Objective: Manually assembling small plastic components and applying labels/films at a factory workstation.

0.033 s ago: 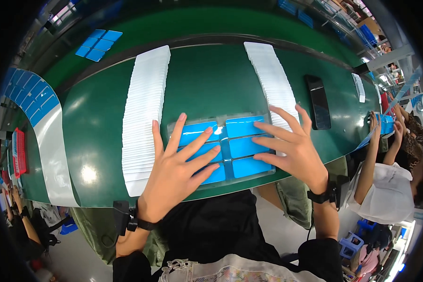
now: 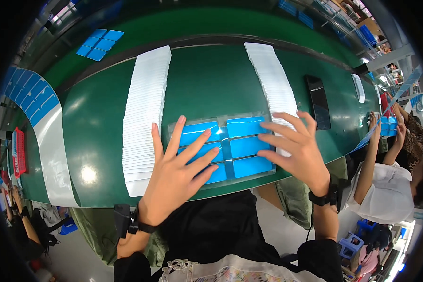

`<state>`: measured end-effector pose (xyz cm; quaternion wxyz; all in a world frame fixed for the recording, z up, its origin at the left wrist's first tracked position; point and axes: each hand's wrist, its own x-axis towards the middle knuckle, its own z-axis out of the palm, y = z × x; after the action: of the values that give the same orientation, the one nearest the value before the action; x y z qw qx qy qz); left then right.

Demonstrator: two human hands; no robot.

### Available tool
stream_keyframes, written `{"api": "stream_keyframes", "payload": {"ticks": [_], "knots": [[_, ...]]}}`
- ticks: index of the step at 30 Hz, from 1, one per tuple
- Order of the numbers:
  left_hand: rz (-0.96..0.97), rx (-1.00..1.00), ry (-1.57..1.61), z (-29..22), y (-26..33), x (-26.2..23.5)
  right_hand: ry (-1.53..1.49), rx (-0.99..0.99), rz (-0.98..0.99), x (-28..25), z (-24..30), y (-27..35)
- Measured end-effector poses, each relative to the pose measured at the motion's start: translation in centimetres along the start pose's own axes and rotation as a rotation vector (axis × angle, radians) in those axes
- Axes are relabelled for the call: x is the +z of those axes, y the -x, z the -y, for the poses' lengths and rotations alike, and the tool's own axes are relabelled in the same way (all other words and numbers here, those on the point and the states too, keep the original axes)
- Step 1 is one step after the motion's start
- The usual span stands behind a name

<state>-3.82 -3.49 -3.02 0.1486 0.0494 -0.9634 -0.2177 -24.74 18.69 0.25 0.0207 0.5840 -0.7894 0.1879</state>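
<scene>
A clear plastic sheet [image 2: 223, 176] with blue rectangular cards [image 2: 245, 146] in two columns lies near the front edge of the green table. My left hand [image 2: 171, 174], fingers spread, rests over the left column and hides part of it. Beside its thumb-far side stands a long overlapping row of white cards [image 2: 143, 113]. My right hand [image 2: 301, 152] is open, its fingertips at the right edge of the blue cards. The fingers partly cover the lower end of a second row of white cards [image 2: 270, 77].
A black phone [image 2: 318, 103] lies right of the white cards. Blue cards [image 2: 98, 44] lie on the far green surface. At the left, a long strip with blue cards [image 2: 33, 94] curves over the table near a red basket [image 2: 19, 152]. A co-worker's hands [image 2: 375, 127] work at the right.
My right hand has shifted slightly right, uncovering more of the blue cards. My left hand stays nearly in place. The blue cards on the far surface sit slightly further right.
</scene>
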Motion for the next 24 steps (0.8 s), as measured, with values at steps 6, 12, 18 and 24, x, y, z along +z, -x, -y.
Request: {"api": "stream_keyframes", "payload": {"ticks": [6, 12, 18, 24], "knots": [[-0.104, 0.004, 0.150, -3.3, 2.9, 0.9, 0.158, 0.122, -0.113, -0.7, 1.3, 0.2], [-0.087, 0.141, 0.311, -5.3, 4.0, 3.3, -0.212, 0.446, 0.186, 0.1, 0.2, -0.2], [-0.260, 0.327, 0.266, -3.9, 4.9, 4.8, -0.650, 0.506, 0.103, -3.1, 2.0, -2.2], [-0.396, 0.407, 0.358, -3.1, 5.8, 5.7, -0.825, 0.282, 0.133, -4.8, 6.0, -7.0]]}}
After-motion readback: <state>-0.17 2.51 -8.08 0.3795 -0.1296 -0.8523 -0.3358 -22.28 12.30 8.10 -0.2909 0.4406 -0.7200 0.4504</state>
